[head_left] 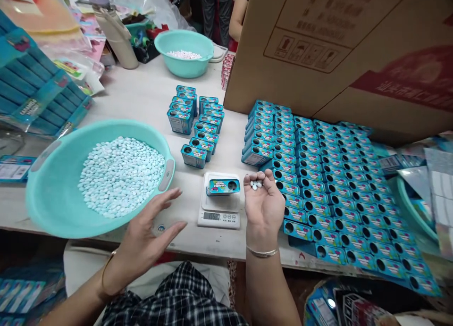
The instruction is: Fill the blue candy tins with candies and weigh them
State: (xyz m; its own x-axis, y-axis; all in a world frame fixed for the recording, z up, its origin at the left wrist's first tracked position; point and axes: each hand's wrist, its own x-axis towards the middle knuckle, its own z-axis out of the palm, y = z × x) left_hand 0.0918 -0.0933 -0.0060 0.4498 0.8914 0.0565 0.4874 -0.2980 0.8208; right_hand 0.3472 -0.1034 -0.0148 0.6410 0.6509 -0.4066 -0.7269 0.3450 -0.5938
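Observation:
My right hand [264, 201] is turned palm up, its fingers curled around several small pale candies [256, 184]. Just left of it, a blue candy tin [223, 186] with a round hole in its top sits on a small white digital scale [219, 218]; the display is lit. My left hand [150, 227] is empty, thumb and fingers spread apart, between the scale and a large turquoise basin [49, 194]. Many pale blue candies [120, 175] lie in that basin.
Rows of blue tins [329, 194] cover the table's right side beside a big cardboard box [318, 47]. More tins [194, 155] stand behind the scale. Farther back are a second turquoise basin [186, 70], a beige bottle [116, 38] and another person's arm [239, 15].

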